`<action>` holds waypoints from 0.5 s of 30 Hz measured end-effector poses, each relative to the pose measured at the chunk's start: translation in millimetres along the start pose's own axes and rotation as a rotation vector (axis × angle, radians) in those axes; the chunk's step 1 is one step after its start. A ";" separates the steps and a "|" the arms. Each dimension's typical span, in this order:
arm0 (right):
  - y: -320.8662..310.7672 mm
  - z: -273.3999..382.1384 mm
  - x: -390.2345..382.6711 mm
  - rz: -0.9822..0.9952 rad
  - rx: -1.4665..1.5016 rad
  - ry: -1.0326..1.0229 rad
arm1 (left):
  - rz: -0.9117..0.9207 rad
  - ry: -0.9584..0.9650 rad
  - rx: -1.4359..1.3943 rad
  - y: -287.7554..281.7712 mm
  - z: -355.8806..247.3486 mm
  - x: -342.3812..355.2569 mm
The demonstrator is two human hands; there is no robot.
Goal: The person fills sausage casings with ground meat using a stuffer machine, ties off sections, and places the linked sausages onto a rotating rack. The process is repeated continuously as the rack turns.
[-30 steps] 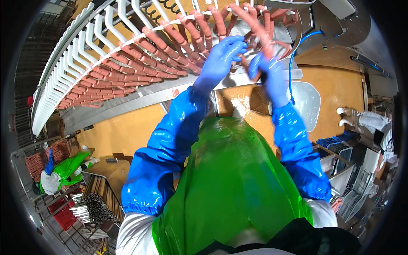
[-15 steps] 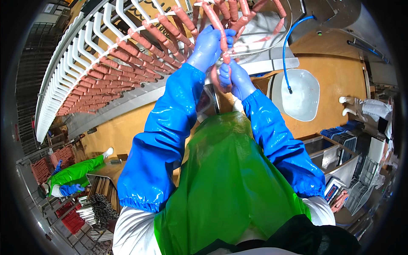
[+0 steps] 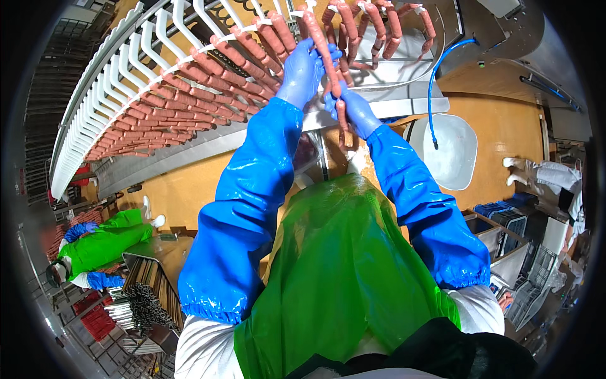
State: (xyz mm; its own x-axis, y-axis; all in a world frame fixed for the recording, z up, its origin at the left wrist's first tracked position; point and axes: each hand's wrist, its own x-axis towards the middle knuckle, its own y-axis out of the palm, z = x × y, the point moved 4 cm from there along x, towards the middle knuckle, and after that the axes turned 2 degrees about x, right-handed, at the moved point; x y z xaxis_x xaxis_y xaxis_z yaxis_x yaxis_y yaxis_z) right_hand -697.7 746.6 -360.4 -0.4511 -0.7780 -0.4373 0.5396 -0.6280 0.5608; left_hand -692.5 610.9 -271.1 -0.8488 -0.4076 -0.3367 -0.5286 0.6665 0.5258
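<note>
A string of pink sausages (image 3: 321,47) hangs from a white hook at the top of the view. My left hand (image 3: 299,76), in a blue glove, has its fingers closed around the middle of this string. Just below and to the right, my right hand (image 3: 355,112), gloved alike, pinches it near the joint between two links. A shorter link dangles beneath the right hand, its end hanging free. Many more linked sausages (image 3: 208,82) hang in loops from the curved row of white hooks (image 3: 147,47) to the left, and further loops (image 3: 391,31) hang to the right.
Below the hooks runs a metal ledge (image 3: 183,163). A blue hose (image 3: 432,85) droops over a white tub (image 3: 456,155) at right. At far left, a person in a green apron (image 3: 104,243) stands by a bundle of rods (image 3: 148,297); another person in white (image 3: 555,174) is at far right.
The sausage string's lower part, curved in a loop by my right hand before, now hangs straight with a loose end. Loops on the right have shifted along, and the person at left has moved.
</note>
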 end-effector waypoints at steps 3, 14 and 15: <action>25.0 46.0 -7.8 0.100 0.206 -0.154 | 0.102 0.119 0.184 12.8 -26.1 -2.8; 53.1 86.7 13.8 0.019 -0.187 -0.262 | 0.276 0.041 0.155 -0.7 -30.0 -2.6; 57.4 84.6 12.9 0.013 -0.149 -0.279 | 0.283 0.044 0.055 -2.1 -26.6 -0.8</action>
State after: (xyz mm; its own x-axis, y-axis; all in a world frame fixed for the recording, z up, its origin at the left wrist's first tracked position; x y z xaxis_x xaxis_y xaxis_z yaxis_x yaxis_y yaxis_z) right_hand -732.6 702.0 -274.4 -0.6101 -0.7642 -0.2094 0.6355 -0.6297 0.4468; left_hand -690.9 593.2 -251.1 -0.9627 -0.2265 -0.1479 -0.2704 0.7901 0.5501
